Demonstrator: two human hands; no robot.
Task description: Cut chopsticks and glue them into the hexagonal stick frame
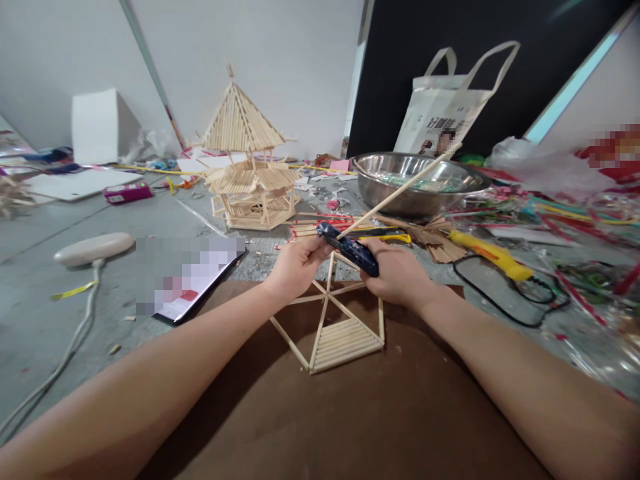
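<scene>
My left hand (pixel 299 263) is pinching around the lower end of a wooden stick (pixel 395 198), probably to steady it; whether those fingers are also touching the tool, I cannot tell. My right hand (pixel 397 270) is gripping a dark blue hand tool (pixel 355 252), perhaps a cutter, which is crossing the stick, presumably to bear on it there. The stick is pointing up and away to the right, likely giving its long end free room. Under my 2 hands, a stick frame (pixel 327 295) is lying on a brown sheet (pixel 345 427), which I am guessing is serving as a work mat.

From the left, a white oval device (pixel 94 249) is trailing a pale cable. A 2-roofed stick pagoda (pixel 245 123) is standing beyond, its slender rods forming ribbed slopes. The frame is showing straight spokes meeting at 1 hub, with 1 wedge partly filled by smooth, round parallel sticks. Farther right, a shiny steel basin (pixel 369 191) is curving widely, and a yellow corded tool (pixel 493 257) is resting beside its looping black cord.
</scene>
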